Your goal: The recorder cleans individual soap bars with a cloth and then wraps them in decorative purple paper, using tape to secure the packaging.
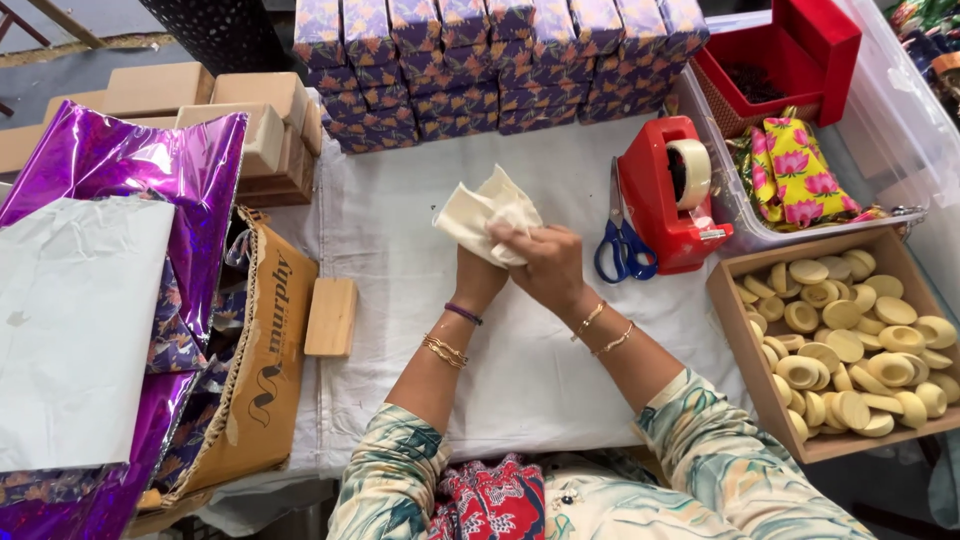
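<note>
**Cream paper half-wrapped at mid-table**

I see my left hand [478, 272] and right hand [545, 262] both closed on a crumpled cream paper wrap [487, 213], held just above the white table cloth [400, 200]. I judge the wrap unfinished: corners stick up loose. Stacked purple patterned boxes [500, 60] stand finished behind. A tray of round soaps [850, 345] waits right. Open cloth lies ahead; a red tape dispenser [665, 195] and blue scissors [622, 245] crowd the right side.

A white-clothed table [560, 380] carries purple boxes [500, 60], a red tape dispenser [665, 205], blue-handled scissors [622, 245] and a wooden block [330, 317].
</note>
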